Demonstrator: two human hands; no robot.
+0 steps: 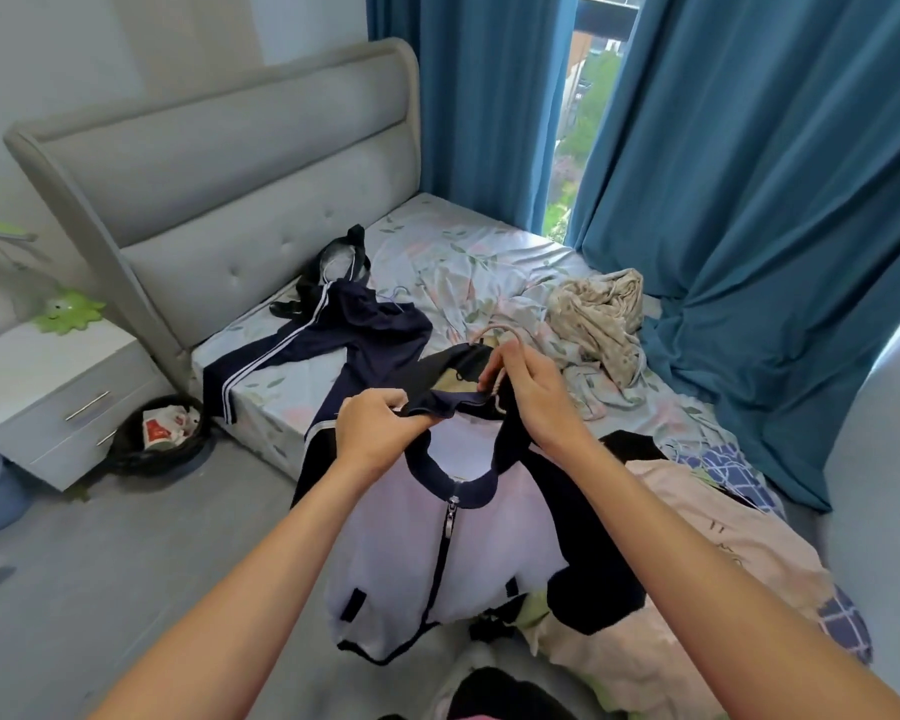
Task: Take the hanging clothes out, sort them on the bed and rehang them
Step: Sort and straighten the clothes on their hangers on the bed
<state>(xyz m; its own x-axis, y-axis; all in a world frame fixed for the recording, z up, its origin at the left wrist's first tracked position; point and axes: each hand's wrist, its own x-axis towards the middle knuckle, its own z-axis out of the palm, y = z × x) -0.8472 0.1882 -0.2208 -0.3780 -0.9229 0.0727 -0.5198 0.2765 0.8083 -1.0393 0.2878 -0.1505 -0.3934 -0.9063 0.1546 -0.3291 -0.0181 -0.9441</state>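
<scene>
Over the bed, our left hand pinches the smooth white jacket by its navy collar; our right hand grips a pale hanger, mostly hidden by fabric.

Head view: worn on the head, looking forward and down, close above both forearms.
Faces: the bed and headboard.
</scene>
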